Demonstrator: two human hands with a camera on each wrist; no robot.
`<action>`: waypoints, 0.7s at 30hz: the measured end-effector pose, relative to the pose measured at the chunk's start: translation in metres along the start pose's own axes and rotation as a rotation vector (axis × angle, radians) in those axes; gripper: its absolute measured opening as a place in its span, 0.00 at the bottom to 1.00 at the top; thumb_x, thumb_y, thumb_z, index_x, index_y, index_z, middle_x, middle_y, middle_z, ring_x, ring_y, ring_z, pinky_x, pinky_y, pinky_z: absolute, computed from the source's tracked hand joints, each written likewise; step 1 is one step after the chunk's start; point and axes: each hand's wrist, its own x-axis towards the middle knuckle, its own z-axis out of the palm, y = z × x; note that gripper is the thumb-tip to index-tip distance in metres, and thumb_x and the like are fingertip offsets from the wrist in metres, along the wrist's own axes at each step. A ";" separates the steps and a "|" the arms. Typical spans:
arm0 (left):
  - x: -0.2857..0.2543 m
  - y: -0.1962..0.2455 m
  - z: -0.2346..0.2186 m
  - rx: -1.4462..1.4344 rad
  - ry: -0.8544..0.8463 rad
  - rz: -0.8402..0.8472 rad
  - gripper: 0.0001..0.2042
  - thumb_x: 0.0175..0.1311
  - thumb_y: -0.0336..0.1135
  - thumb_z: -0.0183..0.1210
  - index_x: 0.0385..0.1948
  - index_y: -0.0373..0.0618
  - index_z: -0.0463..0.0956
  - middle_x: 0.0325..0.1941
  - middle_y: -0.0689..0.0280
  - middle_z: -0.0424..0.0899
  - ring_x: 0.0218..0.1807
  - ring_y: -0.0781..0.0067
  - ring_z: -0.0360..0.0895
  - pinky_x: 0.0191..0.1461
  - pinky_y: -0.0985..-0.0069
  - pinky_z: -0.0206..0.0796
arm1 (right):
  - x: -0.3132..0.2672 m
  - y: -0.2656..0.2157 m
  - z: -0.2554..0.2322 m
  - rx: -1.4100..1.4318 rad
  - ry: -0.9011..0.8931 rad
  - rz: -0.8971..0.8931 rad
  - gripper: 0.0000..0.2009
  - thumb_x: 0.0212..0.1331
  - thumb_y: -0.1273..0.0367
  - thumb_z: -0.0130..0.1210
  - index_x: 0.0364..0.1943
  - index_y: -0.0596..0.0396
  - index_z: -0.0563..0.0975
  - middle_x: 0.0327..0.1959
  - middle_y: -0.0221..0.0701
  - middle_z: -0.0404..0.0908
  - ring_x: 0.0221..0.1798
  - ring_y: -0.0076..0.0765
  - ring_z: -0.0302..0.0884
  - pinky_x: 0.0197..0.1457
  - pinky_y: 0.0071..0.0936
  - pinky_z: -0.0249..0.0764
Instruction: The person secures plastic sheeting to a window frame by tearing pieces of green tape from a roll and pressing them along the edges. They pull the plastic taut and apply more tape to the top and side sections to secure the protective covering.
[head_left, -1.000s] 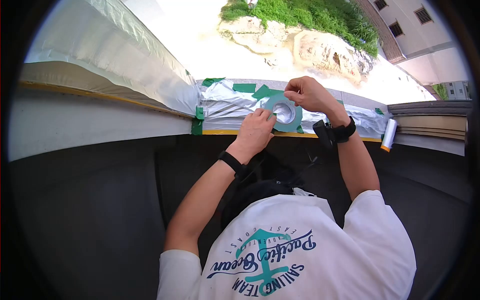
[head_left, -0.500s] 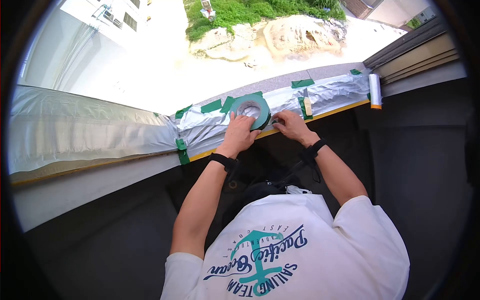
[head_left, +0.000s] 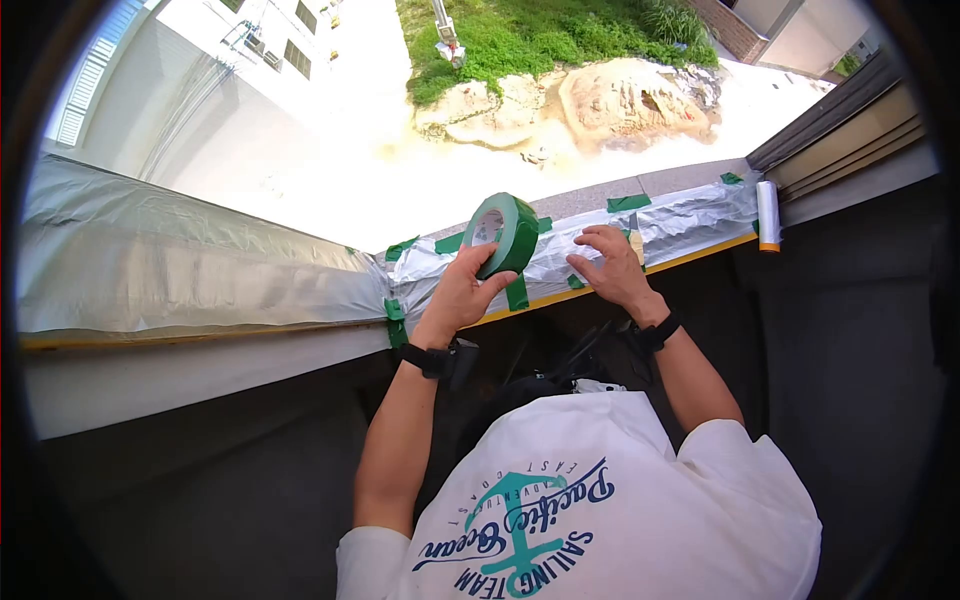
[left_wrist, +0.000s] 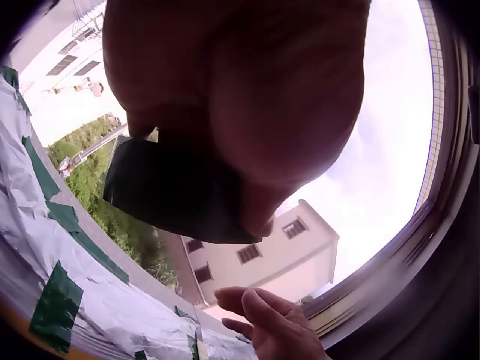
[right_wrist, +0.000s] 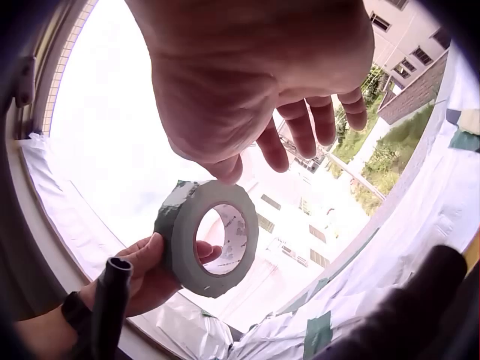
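Left hand (head_left: 460, 295): clamped on the tape roll (head_left: 516, 238), the thumb laid against its outer face, fingertips seen through its hole.
Tape roll: held tilted by its lower rim, near the right fingers but untouched by them.
Right hand (head_left: 617, 272): thumb and fingers held apart, nothing gripped.
Film (head_left: 690, 214): spread along the sill (head_left: 670, 182), held down by green strips (head_left: 628, 203).
White roll (head_left: 767, 212): seen at the sill's right end.
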 end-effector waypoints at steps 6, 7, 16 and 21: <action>-0.027 0.027 -0.007 0.169 0.065 0.069 0.18 0.62 0.40 0.66 0.47 0.39 0.76 0.42 0.53 0.82 0.48 0.44 0.78 0.76 0.46 0.48 | 0.025 -0.090 0.002 0.300 0.024 -0.192 0.25 0.60 0.65 0.65 0.60 0.62 0.74 0.65 0.49 0.72 0.69 0.54 0.68 0.71 0.41 0.65; -0.032 0.043 -0.011 0.159 0.046 0.030 0.18 0.63 0.41 0.65 0.47 0.39 0.76 0.41 0.51 0.82 0.47 0.44 0.78 0.76 0.45 0.47 | 0.029 -0.097 0.005 0.318 0.006 -0.216 0.24 0.59 0.67 0.65 0.59 0.61 0.76 0.63 0.49 0.74 0.67 0.53 0.71 0.70 0.40 0.66; -0.076 0.044 -0.018 0.283 0.127 0.003 0.20 0.65 0.47 0.62 0.47 0.39 0.73 0.35 0.46 0.80 0.44 0.36 0.77 0.61 0.54 0.66 | 0.028 -0.103 0.039 0.961 -0.151 0.134 0.06 0.57 0.76 0.64 0.37 0.62 0.82 0.49 0.37 0.84 0.50 0.33 0.81 0.57 0.31 0.74; -0.095 0.053 -0.032 -0.022 0.038 -0.141 0.30 0.66 0.41 0.63 0.66 0.40 0.62 0.41 0.53 0.84 0.45 0.61 0.82 0.52 0.70 0.69 | 0.025 -0.150 0.025 0.482 -0.100 -0.189 0.04 0.55 0.79 0.61 0.31 0.62 0.76 0.45 0.40 0.82 0.50 0.42 0.79 0.55 0.33 0.72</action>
